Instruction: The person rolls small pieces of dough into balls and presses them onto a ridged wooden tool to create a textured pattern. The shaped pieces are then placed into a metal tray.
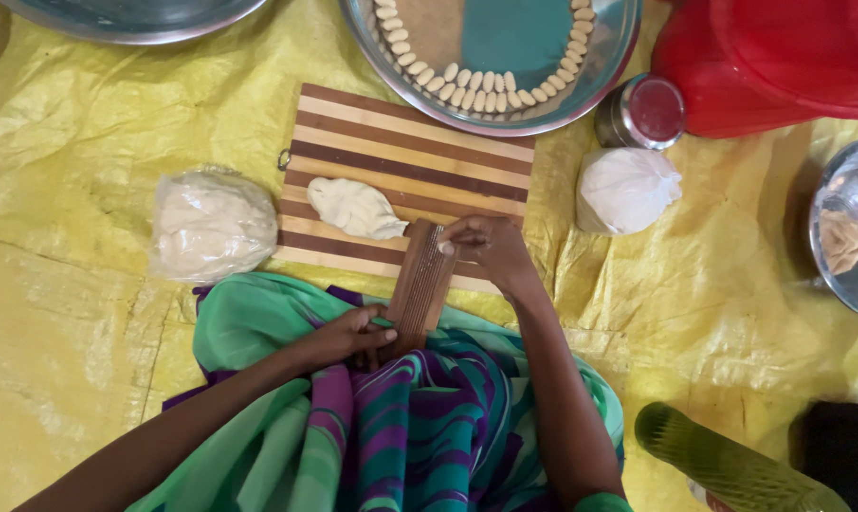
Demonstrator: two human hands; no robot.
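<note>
A brown ridged wooden board leans from my lap onto a striped wooden cutting board. My left hand grips the ridged board's lower end. My right hand presses a small piece of dough with its fingertips against the ridged board's upper end. A lump of pale dough lies on the cutting board just left of the ridged board. Beyond the cutting board, a round steel tray holds several small shaped dough pieces lined along its rim.
A bagged lump of dough lies at left and a white bag at right, on yellow sheeting. A steel tin with a red lid, red plastic container, steel bowl and green bottle stand at right.
</note>
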